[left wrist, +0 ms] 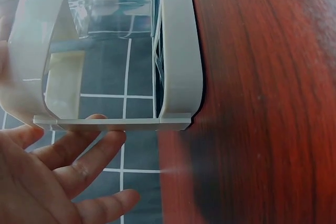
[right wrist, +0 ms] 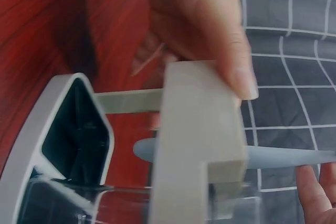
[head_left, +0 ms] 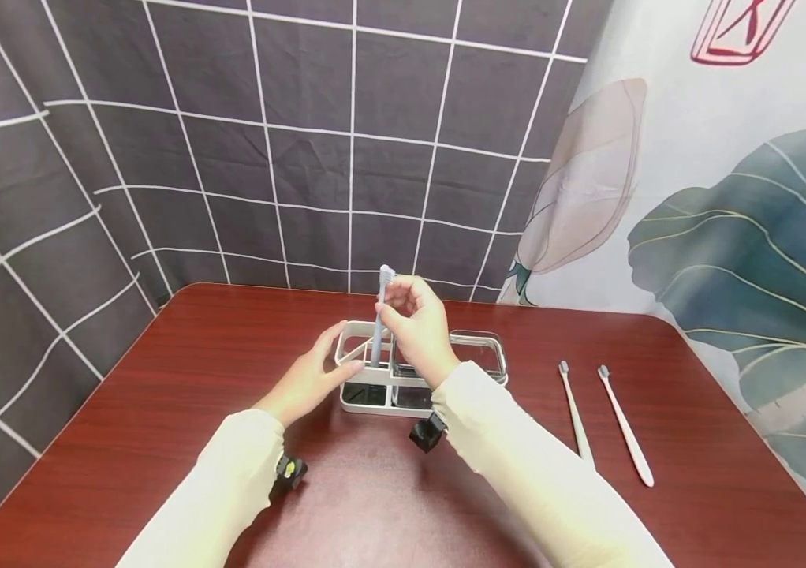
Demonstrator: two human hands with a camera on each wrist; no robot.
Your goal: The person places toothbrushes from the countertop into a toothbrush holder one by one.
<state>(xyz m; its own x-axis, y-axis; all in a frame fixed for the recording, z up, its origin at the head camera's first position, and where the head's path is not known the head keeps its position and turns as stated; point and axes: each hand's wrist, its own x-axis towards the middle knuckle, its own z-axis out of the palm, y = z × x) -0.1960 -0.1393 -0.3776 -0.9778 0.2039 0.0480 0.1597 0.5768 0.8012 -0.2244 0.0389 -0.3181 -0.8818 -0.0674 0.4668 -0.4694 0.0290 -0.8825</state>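
A white toothbrush holder (head_left: pixel 375 409) with dark lower compartments stands on the table. My left hand (head_left: pixel 304 386) grips its left end, thumb at the front and a finger at the back corner. In the left wrist view, fingers of the left hand (left wrist: pixel 58 182) touch the end edge of the holder (left wrist: pixel 181 51). My right hand (head_left: pixel 424 323) pinches a light blue toothbrush (head_left: pixel 378 331) near its head. The brush stands nearly upright, head up. In the right wrist view, the toothbrush handle (right wrist: pixel 283 157) passes through the holder's upper frame (right wrist: pixel 189 129), its rounded end below.
A clear cup (head_left: pixel 477 355) sits in the holder's right part, partly hidden by the right hand. Farther right on the red-brown table (head_left: pixel 247 331) lie a pale green toothbrush (head_left: pixel 573 410) and a pinkish-white toothbrush (head_left: pixel 626 426). A grey gridded curtain (head_left: pixel 304 166) hangs behind.
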